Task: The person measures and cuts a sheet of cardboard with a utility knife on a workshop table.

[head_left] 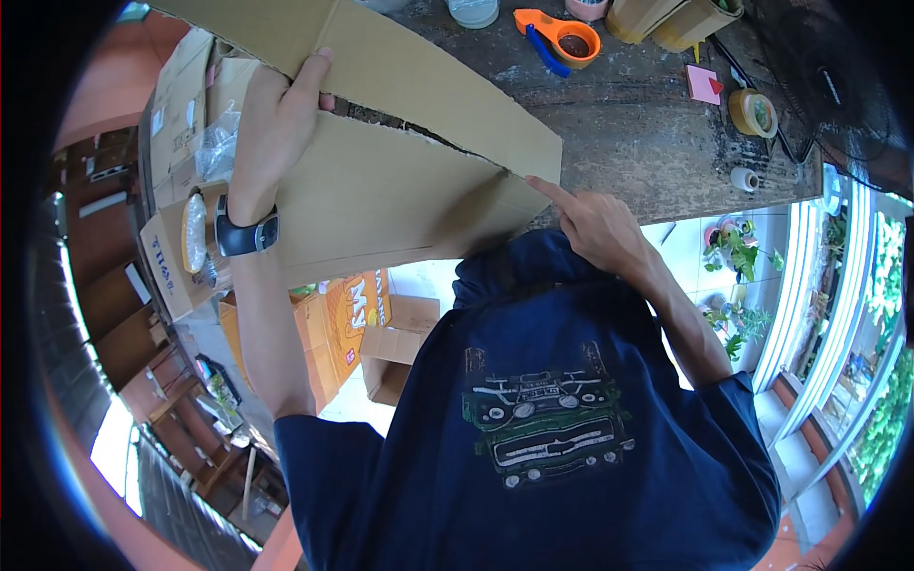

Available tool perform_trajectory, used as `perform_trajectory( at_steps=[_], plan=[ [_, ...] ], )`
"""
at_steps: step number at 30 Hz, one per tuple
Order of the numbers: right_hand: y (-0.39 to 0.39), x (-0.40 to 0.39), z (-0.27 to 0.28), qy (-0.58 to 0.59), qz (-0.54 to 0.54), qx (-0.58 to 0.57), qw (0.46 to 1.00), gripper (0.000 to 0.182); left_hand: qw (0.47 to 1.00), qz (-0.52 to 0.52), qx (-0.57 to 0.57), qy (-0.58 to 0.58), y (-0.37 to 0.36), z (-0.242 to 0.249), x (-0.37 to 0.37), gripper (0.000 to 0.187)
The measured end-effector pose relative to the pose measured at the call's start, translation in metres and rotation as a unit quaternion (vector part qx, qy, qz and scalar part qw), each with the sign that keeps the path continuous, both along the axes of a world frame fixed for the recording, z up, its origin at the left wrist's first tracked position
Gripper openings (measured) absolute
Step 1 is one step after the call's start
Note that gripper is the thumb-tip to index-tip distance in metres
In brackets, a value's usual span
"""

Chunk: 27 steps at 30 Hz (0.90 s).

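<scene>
A large brown cardboard box (pixel 381 190) lies at the table's near edge, with a gap running between two of its panels. My left hand (pixel 281 119) grips the box at the upper left, with the thumb on top and a fingertip showing in the gap. A dark watch is on that wrist. At the right end of the gap, my right hand (pixel 600 224) touches the box edge with its stretched index finger. The other fingers of that hand are loosely bent, and nothing shows in them.
On the worn wooden table (pixel 638 143) are an orange tape dispenser (pixel 574 40), pink sticky notes (pixel 703 84), a tape roll (pixel 753 112), a small white jar (pixel 745 179) and a dark fan (pixel 843 90). Cardboard boxes (pixel 400 333) stand on the floor below.
</scene>
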State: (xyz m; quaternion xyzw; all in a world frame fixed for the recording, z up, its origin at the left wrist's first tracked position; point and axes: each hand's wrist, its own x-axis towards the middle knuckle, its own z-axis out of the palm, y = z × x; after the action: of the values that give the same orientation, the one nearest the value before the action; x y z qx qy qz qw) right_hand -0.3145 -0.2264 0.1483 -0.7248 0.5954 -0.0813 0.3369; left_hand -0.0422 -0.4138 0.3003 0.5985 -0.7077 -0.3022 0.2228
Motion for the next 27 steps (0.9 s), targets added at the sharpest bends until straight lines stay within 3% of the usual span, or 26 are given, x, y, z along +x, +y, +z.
perform_trajectory(
  at_steps=[18, 27],
  plan=[
    [0.0, -0.002, -0.006, -0.047, -0.008, -0.018, 0.999, 0.056, 0.999, 0.004, 0.011, 0.032, 0.001, 0.001, -0.003, 0.034],
    [0.018, 0.028, -0.009, 0.03, -0.041, -0.016, 0.999, 0.07, 0.999, 0.005, 0.009, 0.041, -0.002, -0.003, 0.001, 0.034]
  ],
)
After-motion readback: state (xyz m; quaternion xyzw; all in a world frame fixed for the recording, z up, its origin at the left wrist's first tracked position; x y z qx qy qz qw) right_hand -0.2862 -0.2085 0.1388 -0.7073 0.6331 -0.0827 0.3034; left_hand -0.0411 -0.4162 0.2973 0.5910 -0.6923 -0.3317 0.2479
